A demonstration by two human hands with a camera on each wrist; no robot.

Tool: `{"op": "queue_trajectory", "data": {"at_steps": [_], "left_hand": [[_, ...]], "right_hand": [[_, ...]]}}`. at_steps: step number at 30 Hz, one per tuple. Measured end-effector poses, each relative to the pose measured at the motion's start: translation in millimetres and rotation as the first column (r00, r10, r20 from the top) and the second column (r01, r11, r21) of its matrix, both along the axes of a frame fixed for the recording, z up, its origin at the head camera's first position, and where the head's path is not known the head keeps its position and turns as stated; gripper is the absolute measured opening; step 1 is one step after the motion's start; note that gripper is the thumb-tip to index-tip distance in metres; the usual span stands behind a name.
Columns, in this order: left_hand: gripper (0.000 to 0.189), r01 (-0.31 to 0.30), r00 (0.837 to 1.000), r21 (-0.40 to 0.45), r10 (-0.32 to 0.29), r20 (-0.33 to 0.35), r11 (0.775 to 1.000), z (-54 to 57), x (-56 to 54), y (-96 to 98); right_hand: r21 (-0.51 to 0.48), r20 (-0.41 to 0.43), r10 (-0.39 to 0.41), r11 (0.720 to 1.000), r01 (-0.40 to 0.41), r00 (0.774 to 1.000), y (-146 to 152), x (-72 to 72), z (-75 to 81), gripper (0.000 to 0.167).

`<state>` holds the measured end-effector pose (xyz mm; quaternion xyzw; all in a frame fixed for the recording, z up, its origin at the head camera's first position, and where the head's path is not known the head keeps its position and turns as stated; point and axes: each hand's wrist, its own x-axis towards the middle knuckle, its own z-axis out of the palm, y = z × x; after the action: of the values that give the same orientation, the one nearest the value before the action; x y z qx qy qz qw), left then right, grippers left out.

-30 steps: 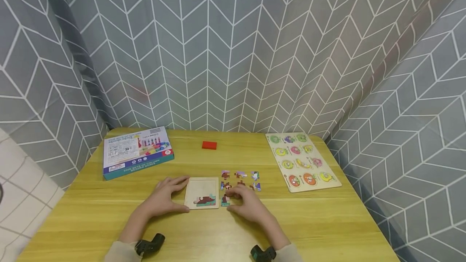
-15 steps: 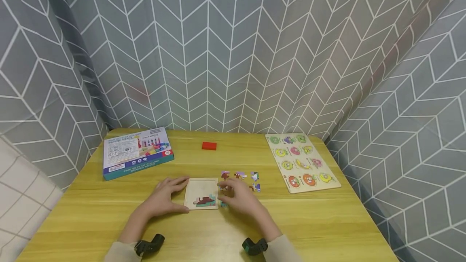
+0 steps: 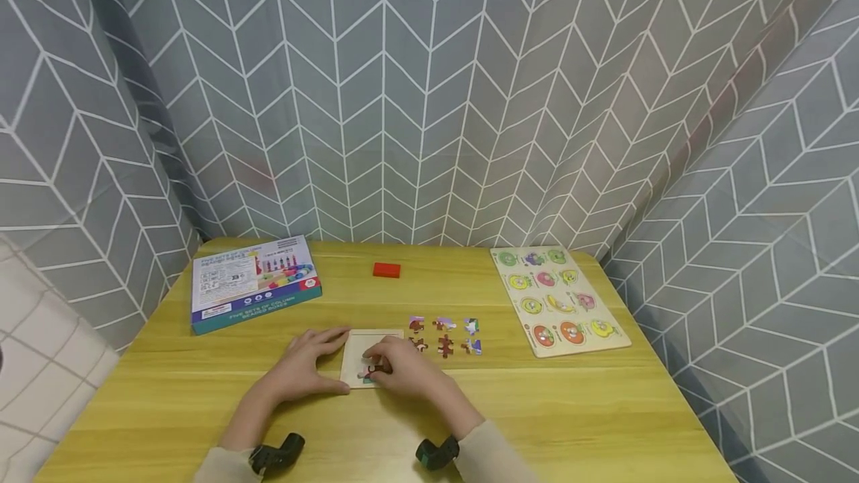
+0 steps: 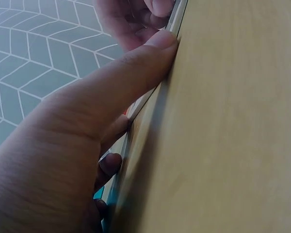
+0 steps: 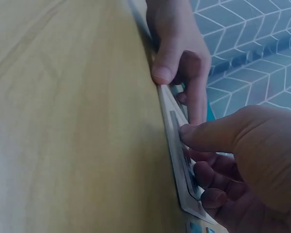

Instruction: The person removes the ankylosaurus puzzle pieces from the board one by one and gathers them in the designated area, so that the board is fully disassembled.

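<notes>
A square wooden puzzle tray point(image 3: 356, 349) lies on the table in the head view, with some jigsaw pieces point(image 3: 366, 374) fitted along its lower part. My left hand point(image 3: 302, 367) holds the tray's left side, thumb at the near corner and index finger at the far one. Over the tray, my right hand point(image 3: 406, 370) pinches a puzzle piece point(image 3: 377, 365), mostly hidden by the fingers. In the right wrist view the right thumb and fingertips point(image 5: 188, 137) are down at the tray's surface. Several loose puzzle pieces point(image 3: 446, 346) lie in two rows right of the tray.
A boxed bead set point(image 3: 255, 282) is at the back left of the table point(image 3: 322, 438). Near the back middle lies a red block point(image 3: 386, 270). A wooden fruit puzzle board point(image 3: 560, 300) lies at the right. Grey patterned curtains point(image 3: 403, 95) surround the table.
My right hand has picked up the nearest loose piece from beside the tray and moved left over the tray with it. My left hand stays at the tray's left side.
</notes>
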<state>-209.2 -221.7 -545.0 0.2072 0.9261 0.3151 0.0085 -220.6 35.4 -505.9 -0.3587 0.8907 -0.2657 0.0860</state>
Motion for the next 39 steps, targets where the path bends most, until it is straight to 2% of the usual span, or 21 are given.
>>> {"op": "queue_trajectory", "data": {"at_steps": [5, 15, 24, 39], "left_hand": [[0.103, 0.0, 1.0, -0.009, 0.0, -0.006, 1.0, -1.2, 0.1, -0.1], [0.102, 0.005, 1.0, -0.009, -0.005, -0.018, 1.0, -0.2, 1.0, 1.3], [0.102, 0.003, 1.0, 0.004, -0.003, -0.017, 1.0, 2.3, 3.0, 2.3], [0.102, -0.007, 1.0, 0.008, 0.007, -0.013, 1.0, -3.7, 1.1, 2.5]], "right_hand": [[0.02, -0.012, 0.011, 1.0, -0.011, 1.0, -0.6, 0.9, -1.4, 0.025], [0.019, 0.062, 0.025, 0.999, -0.026, 0.998, 2.3, -0.5, -3.0, 0.024], [0.0, 0.045, 0.014, 1.0, -0.014, 0.999, 3.2, 0.7, -5.9, 0.023], [-0.017, 0.026, 0.029, 0.999, -0.028, 0.999, 6.5, 1.4, -11.0, 0.029]]}}
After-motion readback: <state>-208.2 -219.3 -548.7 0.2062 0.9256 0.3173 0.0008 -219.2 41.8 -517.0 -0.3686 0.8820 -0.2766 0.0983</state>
